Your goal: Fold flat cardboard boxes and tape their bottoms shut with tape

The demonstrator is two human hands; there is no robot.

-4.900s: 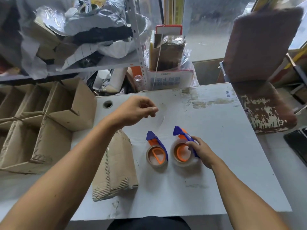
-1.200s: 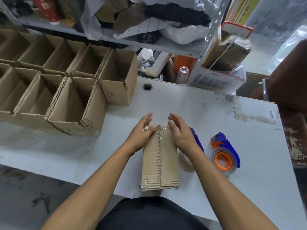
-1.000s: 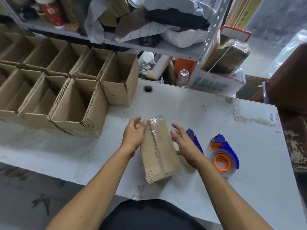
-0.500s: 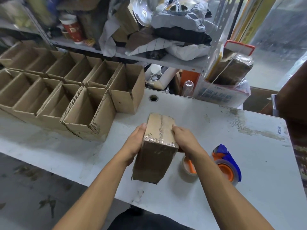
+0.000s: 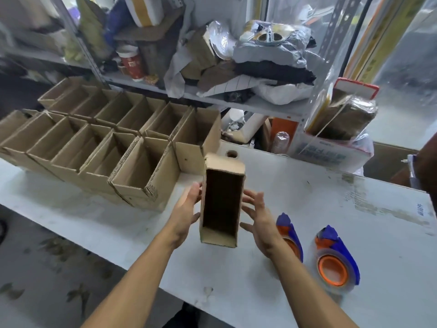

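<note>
Box (image 5: 222, 202) sits between both hands above the table (image 5: 331, 209), open mouth facing the camera, dark inside. Left hand (image 5: 186, 211) lies flat against its left wall, fingers straight. Right hand (image 5: 259, 217) is spread wide just beside the right wall, fingers straight, contact unclear. Two tape dispensers lie on the table to the right: near one (image 5: 289, 235) partly behind the right wrist, far one (image 5: 335, 259) beside it. Rows of folded boxes (image 5: 123, 150) stand open at left.
</note>
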